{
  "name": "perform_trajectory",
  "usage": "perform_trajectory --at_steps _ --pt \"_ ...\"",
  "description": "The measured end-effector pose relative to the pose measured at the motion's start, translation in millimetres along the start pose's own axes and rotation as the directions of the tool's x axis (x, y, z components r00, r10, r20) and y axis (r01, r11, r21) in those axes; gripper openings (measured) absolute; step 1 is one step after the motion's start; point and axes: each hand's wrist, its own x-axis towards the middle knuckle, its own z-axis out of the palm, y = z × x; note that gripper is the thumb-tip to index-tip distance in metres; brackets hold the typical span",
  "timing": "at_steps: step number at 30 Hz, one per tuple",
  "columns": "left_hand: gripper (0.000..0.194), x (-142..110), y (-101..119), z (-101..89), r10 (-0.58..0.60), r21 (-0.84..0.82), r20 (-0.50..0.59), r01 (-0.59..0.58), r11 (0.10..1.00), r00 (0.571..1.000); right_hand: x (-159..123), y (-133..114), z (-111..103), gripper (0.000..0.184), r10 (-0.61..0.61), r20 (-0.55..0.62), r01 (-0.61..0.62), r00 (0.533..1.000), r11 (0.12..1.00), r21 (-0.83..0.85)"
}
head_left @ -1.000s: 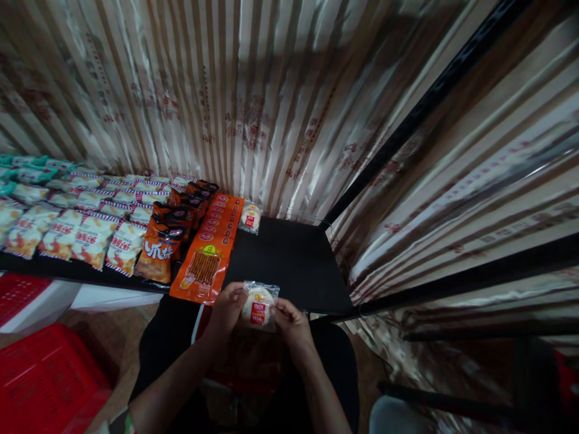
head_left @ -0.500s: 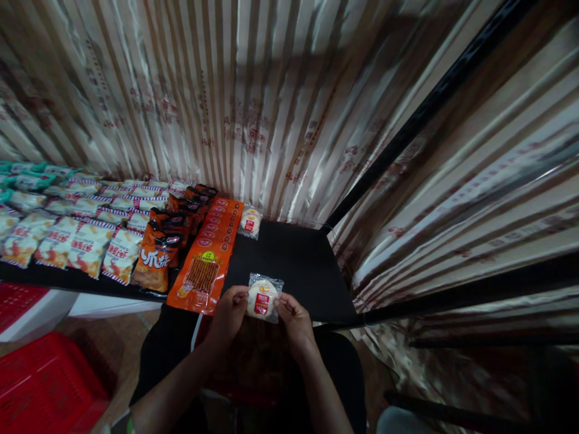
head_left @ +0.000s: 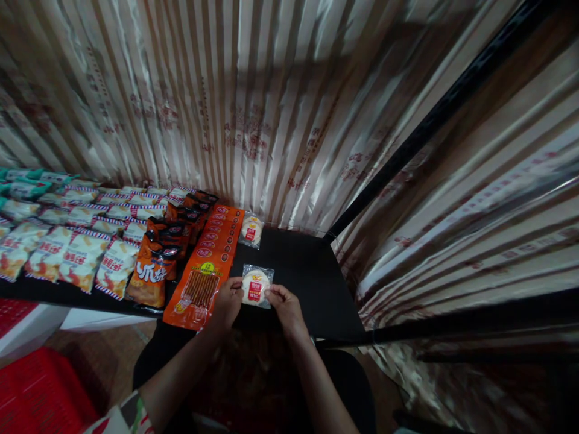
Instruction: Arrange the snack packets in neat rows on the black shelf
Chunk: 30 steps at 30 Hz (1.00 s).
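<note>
Between my two hands is a round white cracker in a clear wrapper with a red label, over the black shelf. My left hand pinches the wrapper's left edge. On the opposite edge, the fingertips of my right hand are closed on the wrapper. A second wrapped cracker of the same look lies farther back, by the curtain. Left of both crackers lies a long orange snack packet with brown sticks pictured on it.
Orange-and-black snack bags and rows of white snack bags fill the shelf's left part. A striped foil curtain hangs behind. A black pole slants up at right. On the floor at lower left stands a red crate.
Both hands have moved the wrapped cracker forward and slightly left, farther over the black shelf. The view has shifted slightly.
</note>
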Motion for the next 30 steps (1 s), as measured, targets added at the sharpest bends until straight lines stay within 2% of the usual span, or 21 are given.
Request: perform_trajectory --at_steps 5,12,19,24,30 --pt "0.027 15 0 5.7 -0.002 0.018 -0.015 0.002 1.000 1.000 23 2 1 0.032 -0.031 -0.021 0.029 0.999 0.996 -0.089" --pt "0.030 28 13 14.2 0.032 0.069 -0.009 -0.031 0.997 0.999 58 3 3 0.030 -0.063 -0.051 0.055 0.997 0.988 -0.146" --pt "0.027 40 16 19.6 0.126 0.170 -0.072 -0.113 0.979 0.989 84 5 9 0.029 -0.095 -0.063 0.079 0.993 0.974 -0.210" --pt "0.029 45 21 25.3 0.203 0.223 -0.061 -0.185 0.957 0.977 99 5 13 0.025 -0.121 -0.089 0.097 0.989 0.966 -0.239" --pt "0.035 51 29 28.1 0.242 0.263 -0.008 -0.231 0.937 0.970 117 5 20 0.024 -0.152 -0.098 0.127 0.983 0.964 -0.232"
